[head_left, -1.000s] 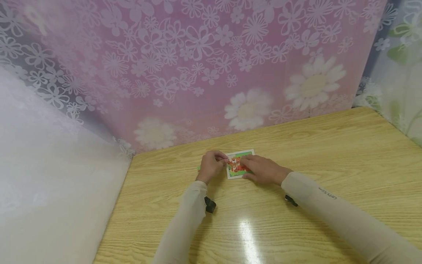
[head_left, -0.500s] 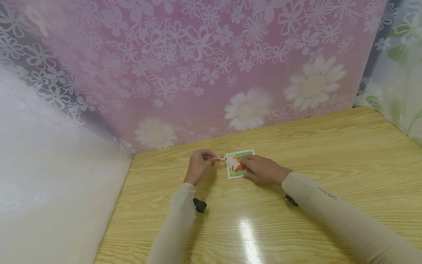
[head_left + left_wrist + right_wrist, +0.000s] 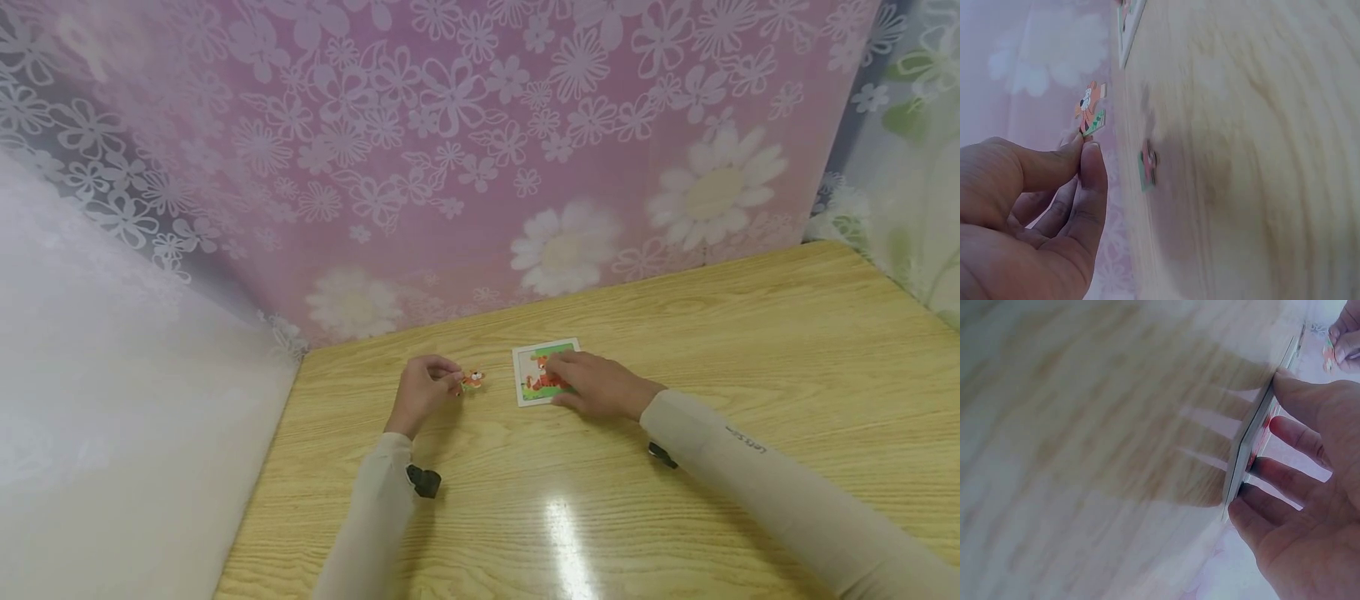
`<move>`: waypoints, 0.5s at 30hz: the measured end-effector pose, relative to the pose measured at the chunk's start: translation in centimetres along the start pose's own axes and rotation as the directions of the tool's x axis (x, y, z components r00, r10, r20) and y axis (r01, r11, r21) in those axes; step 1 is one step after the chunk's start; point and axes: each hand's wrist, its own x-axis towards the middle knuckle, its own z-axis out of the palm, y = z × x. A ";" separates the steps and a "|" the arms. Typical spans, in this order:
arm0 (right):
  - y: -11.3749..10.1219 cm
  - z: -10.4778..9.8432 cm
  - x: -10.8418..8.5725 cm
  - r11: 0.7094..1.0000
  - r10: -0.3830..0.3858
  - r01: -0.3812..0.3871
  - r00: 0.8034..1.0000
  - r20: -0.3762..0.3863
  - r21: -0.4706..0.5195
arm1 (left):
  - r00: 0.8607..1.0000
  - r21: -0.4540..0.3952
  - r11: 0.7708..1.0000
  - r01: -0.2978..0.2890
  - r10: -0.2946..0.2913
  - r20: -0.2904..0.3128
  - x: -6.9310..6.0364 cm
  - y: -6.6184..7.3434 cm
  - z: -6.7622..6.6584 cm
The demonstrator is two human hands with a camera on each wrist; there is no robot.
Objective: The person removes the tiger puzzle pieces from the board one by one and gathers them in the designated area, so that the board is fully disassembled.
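My left hand (image 3: 423, 393) pinches a jigsaw piece (image 3: 474, 379) with an orange tiger face between thumb and forefinger, held just above the table. Below it, in the left wrist view, a second small piece (image 3: 1147, 164) with a green part lies on the table. To the right is a white-framed puzzle board (image 3: 527, 364) showing a tiger on green, with a pale bare area at its upper left. My right hand (image 3: 600, 385) rests on the board: spread fingertips touch the picture, and the thumb lies at the near edge. The hand hides the board's right part.
The wood-grain table (image 3: 675, 333) extends to both sides and towards me. A pink flowered curtain (image 3: 450, 167) hangs along its back edge. At the left is a whitish sheet (image 3: 135, 417). Dark wrist cameras (image 3: 425, 482) sit under both wrists.
My left hand has drawn the tiger-face piece off the board and moved left with it, baring the pale area. The right hand and board have stayed in place.
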 end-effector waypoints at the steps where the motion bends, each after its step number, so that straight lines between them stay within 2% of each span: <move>1: 0.0 0.0 0.0 1.000 0.000 0.000 1.000 0.001 0.002 | 1.000 -0.003 1.000 0.009 -0.009 0.005 -0.2 -0.2 -0.2; 7: 0.0 0.0 0.0 1.000 0.000 0.000 1.000 0.001 0.016 | 0.998 -0.027 0.998 0.051 -0.050 0.029 -1.0 -1.0 -1.3; 15: 0.0 0.1 0.0 1.000 -0.006 0.006 1.000 -0.008 0.018 | 0.993 -0.063 0.992 0.107 -0.104 0.057 -1.7 -1.6 -1.7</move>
